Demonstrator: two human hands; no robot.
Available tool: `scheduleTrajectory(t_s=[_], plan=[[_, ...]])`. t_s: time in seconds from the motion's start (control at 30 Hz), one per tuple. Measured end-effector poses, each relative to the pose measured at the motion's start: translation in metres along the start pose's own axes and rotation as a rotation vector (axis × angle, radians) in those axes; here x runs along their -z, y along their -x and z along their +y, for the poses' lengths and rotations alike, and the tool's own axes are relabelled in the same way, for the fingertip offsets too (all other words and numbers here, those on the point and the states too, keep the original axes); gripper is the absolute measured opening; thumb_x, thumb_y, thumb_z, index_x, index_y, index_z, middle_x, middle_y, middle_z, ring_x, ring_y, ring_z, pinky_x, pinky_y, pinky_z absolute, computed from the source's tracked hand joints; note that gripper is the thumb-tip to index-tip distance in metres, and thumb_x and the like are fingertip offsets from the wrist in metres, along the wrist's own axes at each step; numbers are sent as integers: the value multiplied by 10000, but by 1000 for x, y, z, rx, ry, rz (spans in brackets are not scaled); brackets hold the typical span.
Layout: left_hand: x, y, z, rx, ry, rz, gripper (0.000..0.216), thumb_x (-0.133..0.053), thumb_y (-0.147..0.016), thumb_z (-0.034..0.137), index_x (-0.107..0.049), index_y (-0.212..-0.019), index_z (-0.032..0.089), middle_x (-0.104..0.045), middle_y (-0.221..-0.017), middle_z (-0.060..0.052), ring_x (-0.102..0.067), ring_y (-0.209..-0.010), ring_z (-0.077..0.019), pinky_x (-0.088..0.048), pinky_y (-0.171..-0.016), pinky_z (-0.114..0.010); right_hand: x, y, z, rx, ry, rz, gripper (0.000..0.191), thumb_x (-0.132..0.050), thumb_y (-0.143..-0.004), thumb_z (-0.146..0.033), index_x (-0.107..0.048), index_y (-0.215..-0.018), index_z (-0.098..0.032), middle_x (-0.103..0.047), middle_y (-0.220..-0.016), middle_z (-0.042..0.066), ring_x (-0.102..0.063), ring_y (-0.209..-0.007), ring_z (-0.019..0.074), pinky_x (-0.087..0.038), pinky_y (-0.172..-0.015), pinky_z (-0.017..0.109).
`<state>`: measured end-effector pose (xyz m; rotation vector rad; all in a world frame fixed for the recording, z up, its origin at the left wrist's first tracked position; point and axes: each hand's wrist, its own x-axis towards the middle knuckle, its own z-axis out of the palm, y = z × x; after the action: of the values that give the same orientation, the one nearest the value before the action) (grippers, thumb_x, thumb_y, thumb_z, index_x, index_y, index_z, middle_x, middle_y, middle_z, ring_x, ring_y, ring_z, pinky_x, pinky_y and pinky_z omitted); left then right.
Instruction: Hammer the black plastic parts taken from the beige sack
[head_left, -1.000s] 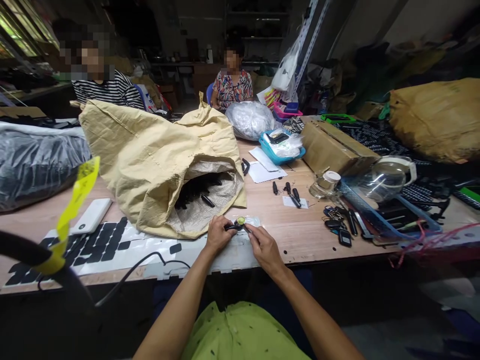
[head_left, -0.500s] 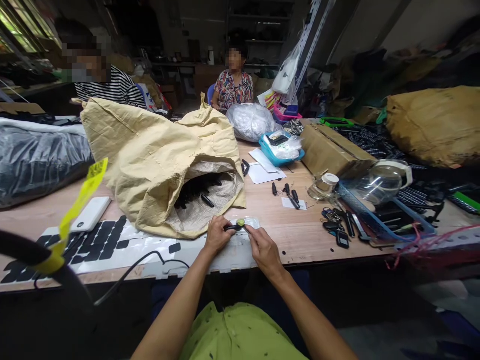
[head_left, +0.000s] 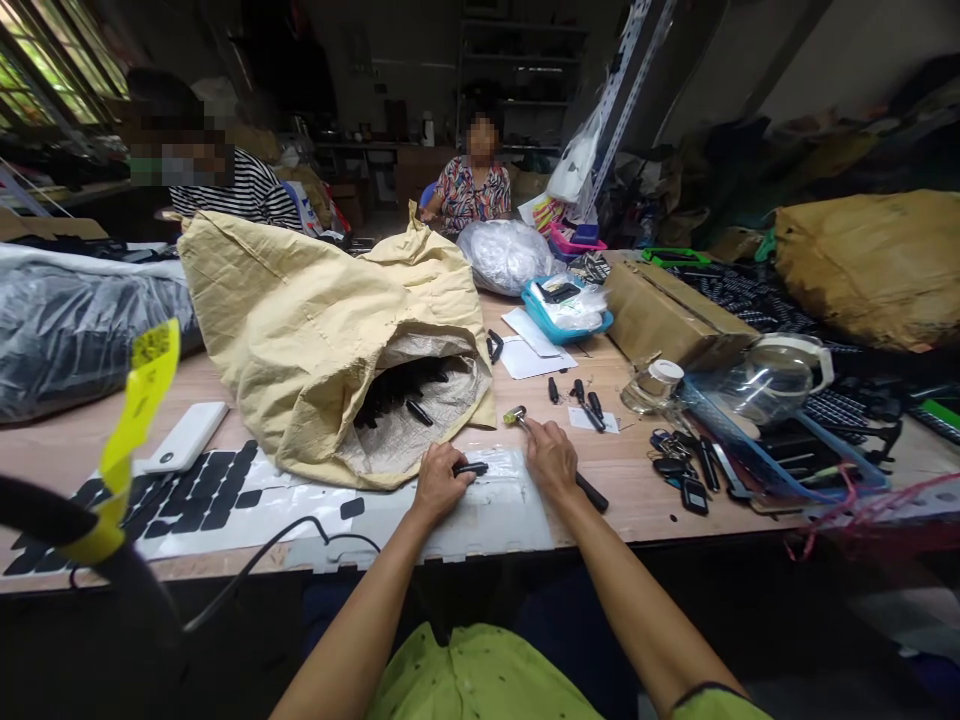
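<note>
Near the table's front, my left hand [head_left: 442, 480] pinches a small black piece [head_left: 474, 468], like a folding-knife handle, over a whitish plastic-covered board [head_left: 495, 520]. To its right, my right hand [head_left: 551, 458] is closed around a small hammer. The yellowish hammer head [head_left: 515, 414] points up and left, and its black handle [head_left: 592, 492] sticks out behind the hand. Just beyond my left hand lies a beige cloth sack [head_left: 315, 330], its mouth facing me. Black pieces [head_left: 401, 390] like the one I hold show inside the sack.
Several black pieces [head_left: 592, 410] lie by a white card right of centre. Beyond are a glass jar [head_left: 651, 388], a blue basket [head_left: 795, 465], keys [head_left: 671, 460] and a cardboard box [head_left: 671, 310]. A white power bank [head_left: 186, 437] sits left. Two people sit across the table.
My right hand has moved right with the hammer, whose head was over the black piece before. My left hand stays in place, still pinching the piece. The view has shifted slightly.
</note>
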<state>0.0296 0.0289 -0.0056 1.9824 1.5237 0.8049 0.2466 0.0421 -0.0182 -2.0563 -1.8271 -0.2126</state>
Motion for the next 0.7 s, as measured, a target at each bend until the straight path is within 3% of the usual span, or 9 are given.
scheduleTrajectory(t_s=[0.2,0.3,0.37,0.5,0.57,0.7], plan=[[4,1,0,-45,4,-6,53,-671,-771,202,-620,-760,210,-622,-816,-24,-538,-862,-223,-419,-809,-365,-9,3,-9,-17,107,47,326,-486,-915,-193,-666,-1182,-239,-555,-891,71,-455,-847,201,-278,-682,296],[10,17,8,-144,82,-25,60,-577,-855,254,-614,-875,211,-633,-880,-42,-553,-871,-221,-435,-815,-358,-6,2,-13,-27,114,24,320,-488,-916,-199,-661,-1184,-238,-563,-910,73,-461,-858,204,-279,-681,301],[11,41,15,-251,175,-143,131,-513,-909,294,-603,-957,211,-644,-909,-49,-571,-856,-206,-450,-798,-330,-5,1,-14,-35,118,15,322,-490,-915,-200,-655,-1190,-237,-564,-918,74,-464,-861,204,-281,-683,303],[0,105,17,-391,299,-565,234,-468,-957,409,-602,-1004,223,-663,-869,-29,-609,-777,-176,-460,-737,-272,-4,1,-15,-42,124,11,328,-489,-913,-198,-646,-1199,-228,-563,-918,74,-466,-858,202,-284,-686,300],[-15,130,6,-253,274,-689,218,-508,-930,410,-616,-989,230,-678,-864,-14,-631,-782,-183,-468,-737,-271,-5,2,-16,-40,123,13,323,-493,-913,-199,-649,-1194,-224,-564,-919,74,-471,-863,202,-286,-688,297],[-49,144,-27,323,75,-721,271,-553,-868,354,-654,-1096,247,-721,-1032,-46,-656,-1007,-265,-485,-889,-356,-8,2,-16,-38,108,32,325,-491,-902,-192,-655,-1181,-227,-562,-915,77,-473,-870,206,-294,-689,302]])
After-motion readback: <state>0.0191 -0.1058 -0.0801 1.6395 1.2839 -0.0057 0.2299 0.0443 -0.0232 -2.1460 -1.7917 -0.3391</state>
